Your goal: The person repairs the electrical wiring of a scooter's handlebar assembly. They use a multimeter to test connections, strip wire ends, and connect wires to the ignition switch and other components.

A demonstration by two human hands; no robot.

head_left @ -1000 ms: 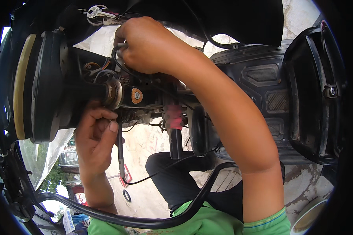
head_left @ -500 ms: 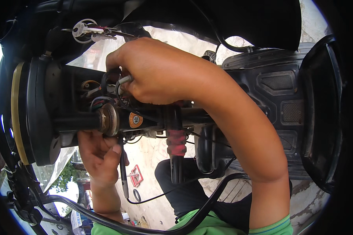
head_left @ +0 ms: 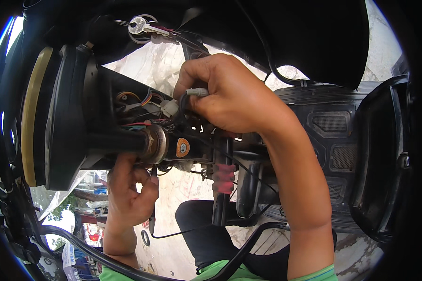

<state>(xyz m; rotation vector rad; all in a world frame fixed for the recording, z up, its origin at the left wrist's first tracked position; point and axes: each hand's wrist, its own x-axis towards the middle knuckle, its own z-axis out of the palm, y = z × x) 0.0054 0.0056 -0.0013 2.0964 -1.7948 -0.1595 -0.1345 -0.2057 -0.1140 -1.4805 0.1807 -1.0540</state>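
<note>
The white wiring connector (head_left: 169, 108) lies between eight and nine o'clock from the nearer right hand (head_left: 227, 96), which clamps a grey cable end (head_left: 198, 92) aligned nine-to-three; the left hand's (head_left: 126, 201) grip I cannot tell.

Person is wearing a green top (head_left: 239, 275), only a strip of it showing along the lower edge. Right sleeve (head_left: 310, 274) is short, green too, stopping above the elbow; a thin blue line is edging its hem. Left sleeve (head_left: 109, 275) is showing just as a green patch, mostly cut off. Black trousers (head_left: 200, 250) are covering the legs, looking plain. Left hand (head_left: 132, 194) and right hand (head_left: 220, 93) are staying bare, forearms likewise.
</note>
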